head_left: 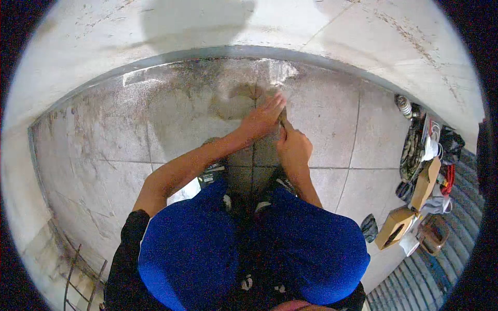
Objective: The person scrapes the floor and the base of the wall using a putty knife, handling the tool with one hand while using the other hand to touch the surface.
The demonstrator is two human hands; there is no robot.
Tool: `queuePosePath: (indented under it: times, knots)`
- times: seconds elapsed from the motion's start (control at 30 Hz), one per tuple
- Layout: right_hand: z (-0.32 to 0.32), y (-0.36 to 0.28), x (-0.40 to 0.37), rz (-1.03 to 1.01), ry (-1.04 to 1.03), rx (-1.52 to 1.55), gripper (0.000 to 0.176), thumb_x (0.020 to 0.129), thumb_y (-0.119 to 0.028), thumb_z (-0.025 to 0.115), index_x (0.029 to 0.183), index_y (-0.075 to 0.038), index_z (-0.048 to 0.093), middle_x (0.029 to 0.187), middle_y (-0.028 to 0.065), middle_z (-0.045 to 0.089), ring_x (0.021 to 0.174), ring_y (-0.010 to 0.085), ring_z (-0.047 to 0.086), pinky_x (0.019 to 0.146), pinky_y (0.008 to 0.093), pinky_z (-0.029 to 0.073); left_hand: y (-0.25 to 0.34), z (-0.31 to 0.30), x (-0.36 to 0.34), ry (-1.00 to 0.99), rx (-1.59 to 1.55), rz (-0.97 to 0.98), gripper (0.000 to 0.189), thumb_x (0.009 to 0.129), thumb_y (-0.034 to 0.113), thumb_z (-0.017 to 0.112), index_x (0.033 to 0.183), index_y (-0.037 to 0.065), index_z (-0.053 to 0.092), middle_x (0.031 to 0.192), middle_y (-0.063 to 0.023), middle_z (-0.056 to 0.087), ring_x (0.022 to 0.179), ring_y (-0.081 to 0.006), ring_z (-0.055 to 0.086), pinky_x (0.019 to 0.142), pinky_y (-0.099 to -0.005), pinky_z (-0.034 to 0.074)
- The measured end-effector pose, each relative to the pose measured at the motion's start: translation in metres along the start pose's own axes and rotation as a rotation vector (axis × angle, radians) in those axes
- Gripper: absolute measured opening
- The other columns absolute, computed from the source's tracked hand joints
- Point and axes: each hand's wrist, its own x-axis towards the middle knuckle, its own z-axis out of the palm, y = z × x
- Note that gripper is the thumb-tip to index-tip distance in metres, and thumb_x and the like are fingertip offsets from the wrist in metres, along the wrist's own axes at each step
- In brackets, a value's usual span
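My left hand (263,118) reaches forward over the tiled floor (316,124), its fingers stretched out and lying along a thin dark tool (283,115). Just behind and to the right, my right hand (294,147) is closed round the near end of that tool; what kind of tool it is cannot be made out. White powdery residue (280,71) lies on the floor ahead of my hands, near the wall's base. A dark damp-looking patch or shadow covers the tiles to the left of my fingers.
A white wall (290,26) curves across the front. At the right lie a cardboard box (395,227), cables, bags and a clear plastic container (433,234), beside a corrugated shutter (415,282). A metal rack (78,280) stands at the lower left. My blue-clad knees flank the middle.
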Motion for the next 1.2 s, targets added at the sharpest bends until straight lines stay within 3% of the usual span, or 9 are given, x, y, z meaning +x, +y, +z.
queuePosePath:
  times: [0.3, 0.5, 0.6, 0.7, 0.8, 1.03, 1.13, 1.17, 1.2]
  knots:
    - [-0.011, -0.019, 0.018, -0.042, -0.043, -0.128, 0.025, 0.086, -0.022, 0.050, 0.104, -0.012, 0.064, 0.067, 0.0151, 0.064, 0.063, 0.0339, 0.063, 0.058, 0.0455, 0.049, -0.004, 0.000, -0.003, 0.050, -0.081, 0.067, 0.039, 0.081, 0.008, 0.051, 0.118, -0.005, 0.048, 0.126, -0.0237, 0.050, 0.117, -0.0371, 0.049, 0.096, -0.0417, 0.044]
    - [-0.007, -0.018, 0.052, -0.094, -0.018, -0.098, 0.020, 0.082, -0.023, 0.054, 0.089, -0.008, 0.065, 0.073, 0.0150, 0.066, 0.068, 0.0324, 0.066, 0.061, 0.0432, 0.052, -0.022, -0.017, 0.029, 0.140, -0.117, -0.021, 0.041, 0.078, 0.008, 0.055, 0.117, -0.003, 0.050, 0.122, -0.0246, 0.053, 0.111, -0.0377, 0.054, 0.091, -0.0421, 0.047]
    - [-0.016, -0.028, 0.041, -0.050, -0.077, -0.121, 0.020, 0.079, -0.023, 0.055, 0.083, -0.007, 0.066, 0.076, 0.0152, 0.067, 0.069, 0.0318, 0.067, 0.062, 0.0423, 0.053, -0.006, -0.024, 0.020, -0.155, -0.098, -0.161, 0.039, 0.078, 0.008, 0.056, 0.115, -0.002, 0.051, 0.119, -0.0252, 0.054, 0.105, -0.0375, 0.057, 0.089, -0.0428, 0.048]
    - [-0.009, -0.030, 0.045, -0.035, -0.082, -0.106, 0.021, 0.079, -0.024, 0.056, 0.084, -0.006, 0.066, 0.076, 0.0159, 0.067, 0.069, 0.0319, 0.067, 0.062, 0.0428, 0.053, -0.020, -0.015, 0.020, 0.172, -0.100, 0.031, 0.033, 0.078, 0.009, 0.056, 0.110, 0.000, 0.053, 0.111, -0.0244, 0.058, 0.094, -0.0386, 0.061, 0.084, -0.0452, 0.049]
    - [-0.016, -0.028, 0.059, -0.067, -0.043, -0.085, 0.024, 0.080, -0.025, 0.056, 0.089, -0.006, 0.065, 0.075, 0.0163, 0.067, 0.069, 0.0330, 0.067, 0.062, 0.0439, 0.053, -0.025, -0.032, 0.033, 0.006, -0.252, -0.064, 0.028, 0.078, 0.009, 0.056, 0.105, 0.001, 0.053, 0.104, -0.0223, 0.060, 0.093, -0.0393, 0.061, 0.083, -0.0466, 0.049]
    - [-0.006, -0.030, 0.041, -0.055, 0.072, -0.048, 0.024, 0.081, -0.030, 0.057, 0.086, -0.009, 0.066, 0.069, 0.0169, 0.065, 0.063, 0.0349, 0.064, 0.060, 0.0445, 0.052, -0.023, -0.015, 0.017, 0.263, -0.170, 0.117, 0.026, 0.079, 0.008, 0.054, 0.104, 0.003, 0.053, 0.096, -0.0189, 0.061, 0.083, -0.0378, 0.061, 0.071, -0.0470, 0.048]
    - [-0.016, -0.031, 0.066, -0.080, 0.063, -0.041, 0.023, 0.081, -0.029, 0.057, 0.087, -0.009, 0.066, 0.068, 0.0167, 0.064, 0.063, 0.0345, 0.064, 0.061, 0.0447, 0.052, -0.031, -0.039, 0.038, -0.033, -0.187, -0.008, 0.033, 0.079, 0.007, 0.054, 0.111, 0.004, 0.053, 0.095, -0.0183, 0.062, 0.085, -0.0366, 0.061, 0.073, -0.0463, 0.049]
    - [-0.018, -0.031, 0.063, -0.064, 0.032, -0.045, 0.023, 0.081, -0.029, 0.057, 0.086, -0.009, 0.067, 0.068, 0.0169, 0.065, 0.064, 0.0347, 0.064, 0.061, 0.0449, 0.052, -0.021, -0.041, 0.029, 0.508, -0.181, 0.205, 0.037, 0.077, 0.008, 0.056, 0.114, 0.005, 0.053, 0.093, -0.0182, 0.062, 0.086, -0.0359, 0.061, 0.073, -0.0476, 0.048]
    - [-0.019, -0.032, 0.058, -0.046, 0.002, -0.045, 0.023, 0.080, -0.029, 0.057, 0.086, -0.009, 0.067, 0.069, 0.0171, 0.065, 0.064, 0.0349, 0.064, 0.061, 0.0451, 0.052, -0.019, -0.034, 0.024, 0.334, -0.189, 0.130, 0.036, 0.077, 0.008, 0.057, 0.113, 0.005, 0.054, 0.093, -0.0181, 0.062, 0.084, -0.0360, 0.061, 0.073, -0.0482, 0.048]
